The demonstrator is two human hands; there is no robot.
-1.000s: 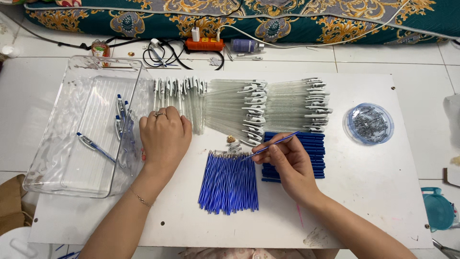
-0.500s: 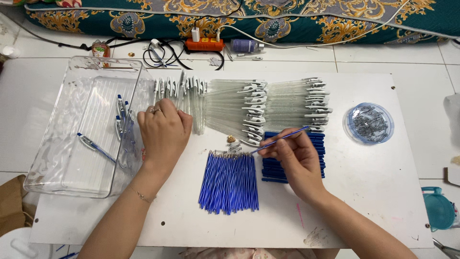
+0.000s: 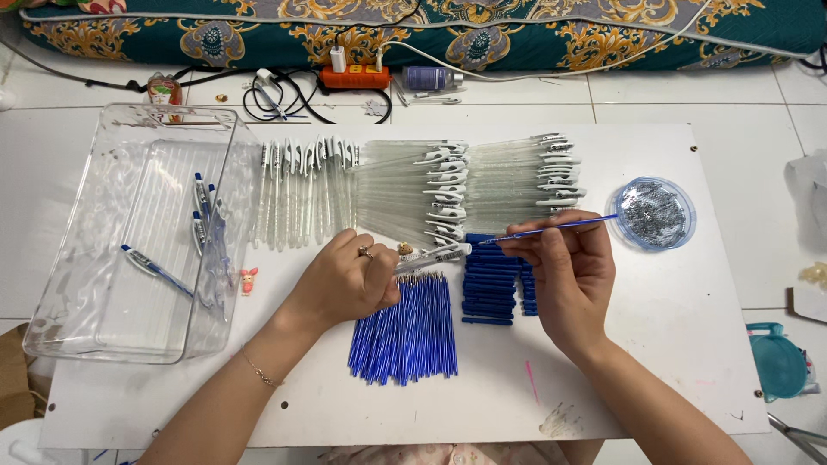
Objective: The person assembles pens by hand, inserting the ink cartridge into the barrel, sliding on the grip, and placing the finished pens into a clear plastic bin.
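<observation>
Apparently, near the middle of the surface, a blue refill pinched in the right hand is being fed into a clear pen barrel gripped by the left hand; careful alignment and a steady push are called for.

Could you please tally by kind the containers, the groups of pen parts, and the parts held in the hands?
Clear tray: 1
Round blue dish: 1
Fans of clear barrels: 3
Heap of blue refills: 1
Stack of blue pieces: 1
Clear barrel in left hand: 1
Blue refill in right hand: 1
Total: 9
</observation>
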